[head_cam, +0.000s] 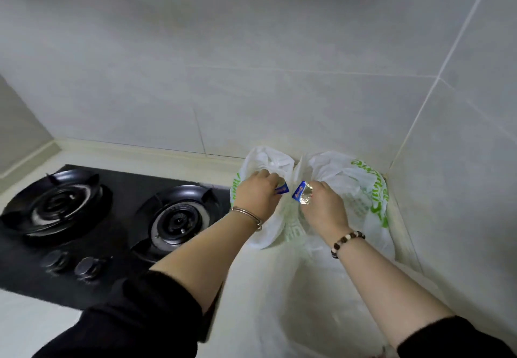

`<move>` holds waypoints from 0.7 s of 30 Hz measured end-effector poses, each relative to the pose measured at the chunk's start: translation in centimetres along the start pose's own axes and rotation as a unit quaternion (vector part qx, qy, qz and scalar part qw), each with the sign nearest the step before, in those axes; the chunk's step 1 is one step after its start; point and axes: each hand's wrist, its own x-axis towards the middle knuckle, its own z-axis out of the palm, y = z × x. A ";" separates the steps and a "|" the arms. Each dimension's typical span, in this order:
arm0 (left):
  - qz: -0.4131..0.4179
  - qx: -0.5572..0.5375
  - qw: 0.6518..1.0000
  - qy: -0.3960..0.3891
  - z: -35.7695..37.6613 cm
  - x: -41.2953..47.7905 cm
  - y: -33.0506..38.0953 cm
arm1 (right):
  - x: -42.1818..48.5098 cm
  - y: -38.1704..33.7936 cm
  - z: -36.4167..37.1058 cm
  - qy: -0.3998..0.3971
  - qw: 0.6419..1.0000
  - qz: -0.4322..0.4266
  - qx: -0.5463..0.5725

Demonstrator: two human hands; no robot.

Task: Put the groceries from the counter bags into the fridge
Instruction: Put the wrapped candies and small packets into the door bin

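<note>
Two white plastic bags with green print sit in the counter's far right corner, the left bag (265,161) and the right bag (361,187) side by side. My left hand (256,195) is closed on a small blue packet (282,189) over the left bag. My right hand (324,206) grips a blue and silver foil packet (303,193) over the right bag. The two packets are close together between the bags. What else the bags contain is hidden.
A black two-burner gas hob (112,217) with two knobs lies to the left of the bags. Pale tiled walls (251,63) close off the back and right side. The light counter (279,301) runs toward me between my arms.
</note>
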 end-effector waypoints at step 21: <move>-0.396 0.237 0.870 0.174 -26.3 -44.6 -15.5 | -28.5 -41.5 5.1 -0.184 0.846 -0.463 0.190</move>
